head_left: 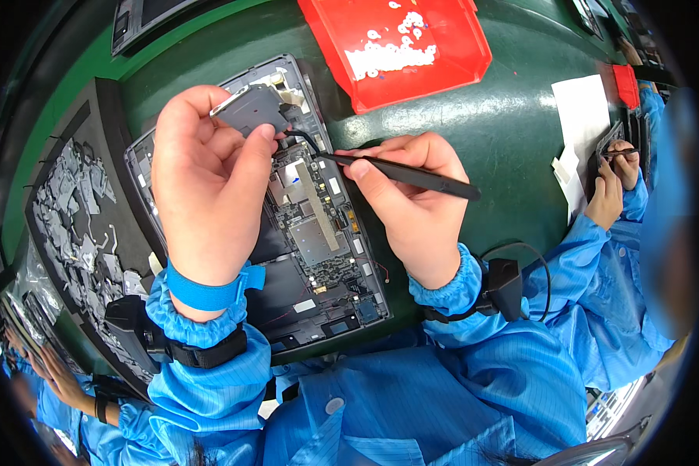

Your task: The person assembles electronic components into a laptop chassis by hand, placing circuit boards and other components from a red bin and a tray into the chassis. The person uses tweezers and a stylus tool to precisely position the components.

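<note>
An opened tablet-like device (248,272) lies on the green bench, its circuit board (318,237) exposed. My left hand (210,179) is over its upper part, with thumb and fingers closed on a flat dark grey plate (252,109) that has a light metal edge. From beside my left thumb a short black cable (303,137) curves toward the board's upper edge. In my right hand (415,202) are black tweezers (423,177), their tips at the cable's lower end. Whether the tips grip the cable is too small to tell.
A red bin (458,70) with small white round pieces stands beyond the device. At left is a black tray (113,136) of grey scrap-like parts. White paper (582,116) lies at right, near a co-worker's hands (610,190). Another person's hand (58,377) shows at lower left.
</note>
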The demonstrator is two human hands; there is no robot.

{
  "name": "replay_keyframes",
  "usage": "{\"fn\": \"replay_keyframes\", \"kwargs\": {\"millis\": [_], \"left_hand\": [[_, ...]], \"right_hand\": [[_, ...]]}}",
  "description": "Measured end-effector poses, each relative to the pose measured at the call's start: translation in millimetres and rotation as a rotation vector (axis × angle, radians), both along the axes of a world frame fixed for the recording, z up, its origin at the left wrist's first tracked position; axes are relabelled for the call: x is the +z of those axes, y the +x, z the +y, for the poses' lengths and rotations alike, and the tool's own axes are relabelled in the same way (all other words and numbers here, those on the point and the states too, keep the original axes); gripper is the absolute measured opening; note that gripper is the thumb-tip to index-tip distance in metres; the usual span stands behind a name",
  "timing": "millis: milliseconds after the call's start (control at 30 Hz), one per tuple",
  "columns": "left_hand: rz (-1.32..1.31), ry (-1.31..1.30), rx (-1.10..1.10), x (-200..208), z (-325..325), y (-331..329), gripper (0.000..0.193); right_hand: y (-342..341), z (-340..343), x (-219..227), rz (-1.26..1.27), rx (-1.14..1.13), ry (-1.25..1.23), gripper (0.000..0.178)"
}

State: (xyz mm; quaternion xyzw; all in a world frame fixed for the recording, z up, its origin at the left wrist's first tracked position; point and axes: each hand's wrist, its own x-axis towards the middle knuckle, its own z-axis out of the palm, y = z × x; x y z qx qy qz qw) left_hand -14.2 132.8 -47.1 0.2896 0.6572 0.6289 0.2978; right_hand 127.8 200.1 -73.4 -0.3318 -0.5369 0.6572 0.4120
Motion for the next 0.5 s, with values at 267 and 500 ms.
{"fn": "replay_keyframes", "kwargs": {"millis": [267,500], "left_hand": [[0.303,-0.117,0.087,-8,1,-3,0.034],[0.341,-0.135,0.085,-8,0,-3,0.035]], "right_hand": [[-3,-3,-6,0.005,0.009,0.331,0.021],[-5,-5,-6,-0.028,-0.003,0.421,0.023]]}}
